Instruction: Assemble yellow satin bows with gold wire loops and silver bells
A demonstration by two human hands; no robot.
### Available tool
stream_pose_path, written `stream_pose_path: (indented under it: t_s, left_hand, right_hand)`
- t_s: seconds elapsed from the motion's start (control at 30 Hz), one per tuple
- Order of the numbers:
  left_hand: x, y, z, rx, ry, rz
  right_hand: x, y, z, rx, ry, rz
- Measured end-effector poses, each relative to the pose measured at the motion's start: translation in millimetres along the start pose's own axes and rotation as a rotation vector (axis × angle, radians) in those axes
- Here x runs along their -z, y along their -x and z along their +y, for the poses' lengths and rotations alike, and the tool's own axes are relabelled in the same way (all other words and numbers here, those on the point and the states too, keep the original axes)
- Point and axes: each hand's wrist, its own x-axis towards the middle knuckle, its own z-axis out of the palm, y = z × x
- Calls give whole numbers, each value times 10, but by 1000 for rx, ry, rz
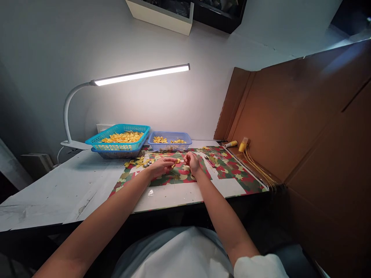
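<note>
Over the patterned mat, my left hand (164, 166) pinches a small yellow ribbon bow (177, 160) between thumb and fingertips. Close by on its right, my right hand (191, 162) is closed with the fingertips pressed together; whatever it grips is too small to make out. Several loose yellow bows (140, 161) lie on the mat left of my left hand, beside a small shiny silver item (147, 164). Beyond my right hand are a pink-handled tool (210, 162) and a scatter of tiny gold pieces (214, 160).
A turquoise basket (116, 146) full of yellow pieces sits stacked at the back left. Next to it stands a blue-violet basket (169, 146) with two small heaps. A lamp (142, 75) arches above. Cardboard (290, 116) walls the right side, near gold strands (259, 168).
</note>
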Motion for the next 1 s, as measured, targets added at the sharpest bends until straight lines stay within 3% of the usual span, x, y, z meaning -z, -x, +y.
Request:
stream_pose_path:
  t_s: [0.27,0.63,1.0]
  left_hand:
    - [15,9,47,-60,161,51]
    - [-13,55,93,-64,252,40]
    - [-25,75,103,-41,247,-21]
  right_hand:
    - [14,-17,31,128,98,73]
    - [-29,95,45,325,328,-72]
    - [1,81,67,438,416,-111]
